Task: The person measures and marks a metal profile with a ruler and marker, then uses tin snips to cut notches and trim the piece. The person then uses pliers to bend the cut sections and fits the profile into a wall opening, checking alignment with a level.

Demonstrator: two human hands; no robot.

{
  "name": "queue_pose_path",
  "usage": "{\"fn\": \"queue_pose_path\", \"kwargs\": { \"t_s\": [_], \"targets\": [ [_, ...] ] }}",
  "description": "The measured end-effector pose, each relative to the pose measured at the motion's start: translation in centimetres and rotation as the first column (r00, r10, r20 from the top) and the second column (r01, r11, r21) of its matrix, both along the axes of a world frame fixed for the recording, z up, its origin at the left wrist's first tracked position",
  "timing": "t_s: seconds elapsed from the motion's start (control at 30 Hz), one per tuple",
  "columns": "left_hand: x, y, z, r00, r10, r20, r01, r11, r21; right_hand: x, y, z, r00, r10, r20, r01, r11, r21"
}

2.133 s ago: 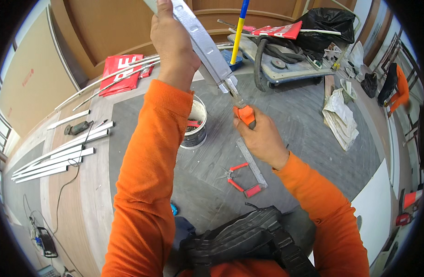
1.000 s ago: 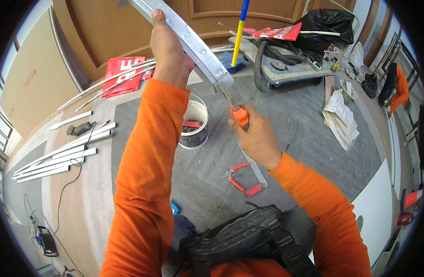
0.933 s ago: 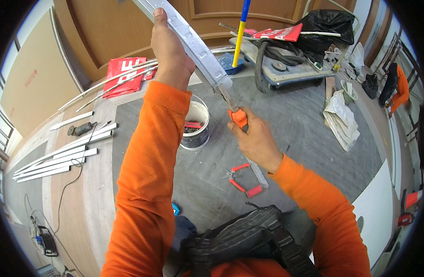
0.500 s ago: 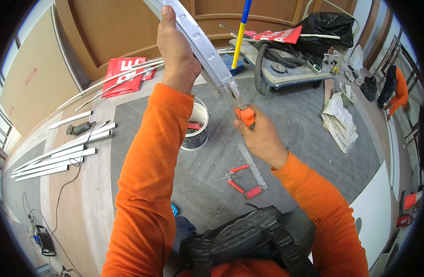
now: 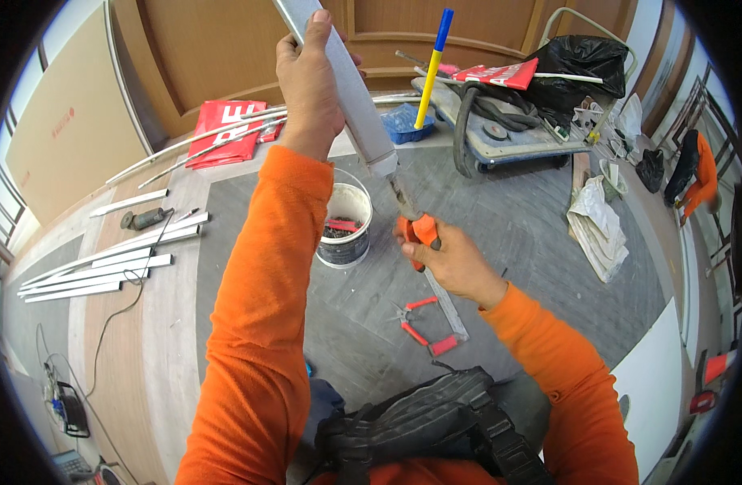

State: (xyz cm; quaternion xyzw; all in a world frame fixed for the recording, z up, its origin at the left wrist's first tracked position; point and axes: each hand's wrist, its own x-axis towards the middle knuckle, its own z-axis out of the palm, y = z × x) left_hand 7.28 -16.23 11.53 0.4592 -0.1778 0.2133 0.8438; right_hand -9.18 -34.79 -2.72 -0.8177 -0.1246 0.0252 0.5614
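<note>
My left hand (image 5: 308, 101) is wrapped around a galvanized metal channel (image 5: 358, 113), held up at a slant with its lower end toward my right hand. In my right hand (image 5: 461, 265) are snips with orange handles (image 5: 420, 230), their handles spread a little. The snips' dirty metal jaws meet the channel's lower end; whether they bite into it I cannot tell. Below, on the grey floor, lie red-handled pliers (image 5: 422, 303) and a metal square with a red handle (image 5: 444, 346). Left of the snips stands a white bucket (image 5: 343, 255) with debris and a red-handled tool inside.
White metal strips (image 5: 104, 271) and an angle grinder (image 5: 145, 218) with a cord lie at left. Far right, a flat trolley (image 5: 516, 149) carries a hose and a black bag. A blue tray (image 5: 403, 133) sits beside it. Another person's orange sleeve (image 5: 700, 190) shows at the right edge.
The channel has turned in my left hand and now shows a smoother face. My right hand has come slightly lower with the snips, whose handles now look farther apart.
</note>
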Motion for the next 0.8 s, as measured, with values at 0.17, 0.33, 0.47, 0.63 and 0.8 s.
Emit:
{"fn": "queue_pose_path", "kwargs": {
  "t_s": [0.17,0.33,0.47,0.63,0.8],
  "targets": [
    [0.2,-0.5,-0.2,0.987,0.157,-0.025,-0.156,0.987,0.031,-0.3,1.3,1.9,0.986,-0.140,0.091,0.146,0.987,-0.071],
    [0.3,-0.8,-0.2,0.987,0.136,-0.082,-0.137,0.991,-0.005,-0.5,1.7,2.8,0.966,-0.216,0.141,0.233,0.966,-0.112],
    [0.2,-1.3,0.1,0.958,0.043,-0.284,-0.082,0.988,-0.127,-0.7,1.9,3.1,0.933,-0.277,0.230,0.309,0.943,-0.121],
    [0.5,-1.0,-0.3,0.952,0.017,-0.305,-0.056,0.991,-0.120,-0.1,1.8,2.9,0.927,-0.275,0.255,0.312,0.943,-0.115],
    [1.8,-0.5,-1.5,0.937,-0.123,-0.326,0.065,0.981,-0.183,0.5,1.3,1.6,0.901,-0.266,0.342,0.339,0.924,-0.175]
  ]
}}
